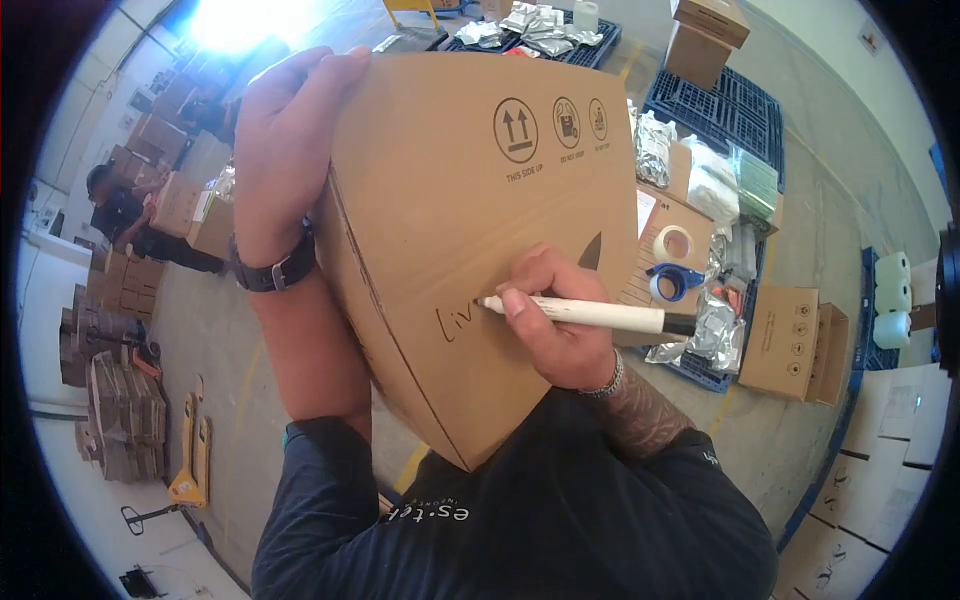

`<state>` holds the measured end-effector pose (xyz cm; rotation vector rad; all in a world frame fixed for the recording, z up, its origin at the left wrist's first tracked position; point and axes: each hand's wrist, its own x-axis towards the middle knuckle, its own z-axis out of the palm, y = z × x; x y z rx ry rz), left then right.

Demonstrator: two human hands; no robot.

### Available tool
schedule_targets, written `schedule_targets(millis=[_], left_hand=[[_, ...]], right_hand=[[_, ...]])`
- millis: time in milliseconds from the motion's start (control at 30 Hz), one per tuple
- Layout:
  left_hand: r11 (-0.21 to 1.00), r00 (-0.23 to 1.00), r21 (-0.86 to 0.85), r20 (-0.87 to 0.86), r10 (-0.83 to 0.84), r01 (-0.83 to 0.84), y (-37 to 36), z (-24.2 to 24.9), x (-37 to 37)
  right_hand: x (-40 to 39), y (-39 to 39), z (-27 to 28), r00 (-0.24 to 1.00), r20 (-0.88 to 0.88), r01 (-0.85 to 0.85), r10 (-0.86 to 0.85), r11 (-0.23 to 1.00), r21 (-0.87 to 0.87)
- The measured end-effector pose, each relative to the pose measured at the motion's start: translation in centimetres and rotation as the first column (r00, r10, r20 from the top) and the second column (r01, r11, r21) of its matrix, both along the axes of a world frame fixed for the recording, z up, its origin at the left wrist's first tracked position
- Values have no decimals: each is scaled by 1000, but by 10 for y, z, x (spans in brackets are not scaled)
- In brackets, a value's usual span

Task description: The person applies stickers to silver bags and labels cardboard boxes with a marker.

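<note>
A large cardboard box (pixel 430 220) is tilted against my body, its printed side facing me. My left hand (pixel 295 120), with a dark watch on the wrist, is closed around the box's upper left corner; some fingers are hidden behind it. In my right hand (pixel 560 340) is a white marker pen (pixel 610 315) with a black end, pinched between thumb and fingers. The pen's tip touches the cardboard at the end of handwritten letters (pixel 458 320) that read "Liv". Printed handling symbols (pixel 548 130) show near the top of that side.
To the right, a blue pallet (pixel 710 105) carries boxes, silver pouches (pixel 655 148) and a blue tape dispenser (pixel 675 283). An open cardboard box (pixel 785 340) stands beside it. At left are a yellow pallet jack (pixel 190 465), stacked flat cardboard (pixel 125 410) and another person (pixel 125 215) handling boxes.
</note>
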<state>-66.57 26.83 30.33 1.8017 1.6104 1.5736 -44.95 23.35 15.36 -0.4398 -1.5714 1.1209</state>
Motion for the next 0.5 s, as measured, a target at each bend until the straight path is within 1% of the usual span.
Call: schedule_targets(millis=[67, 133, 167, 233, 367, 433, 500], left_hand=[[1000, 1000, 6, -10, 18, -18, -1, 0, -3], [997, 999, -60, 37, -36, 38, -2, 1, -7], [997, 999, -60, 37, -36, 38, -3, 1, -5], [1000, 1000, 5, -7, 26, -26, -5, 1, -1], [996, 996, 25, 25, 82, -83, -2, -4, -5], [1000, 997, -29, 83, 2, 1, -4, -2, -7], [1000, 998, -29, 55, 6, -4, -4, -3, -10]], right_hand=[[0, 1, -1, 1000, 11, 4, -5, 1000, 29], [1, 2, -2, 999, -7, -33, 33, 999, -30], [-1, 1, -2, 999, -7, -33, 33, 999, -30], [-4, 2, 0, 999, -20, -27, 26, 998, -60], [-1, 5, -4, 1000, -5, -20, 19, 998, -62], [-1, 7, -6, 998, -4, -58, 58, 998, -22], [-3, 7, -7, 999, -19, -49, 48, 998, -44]])
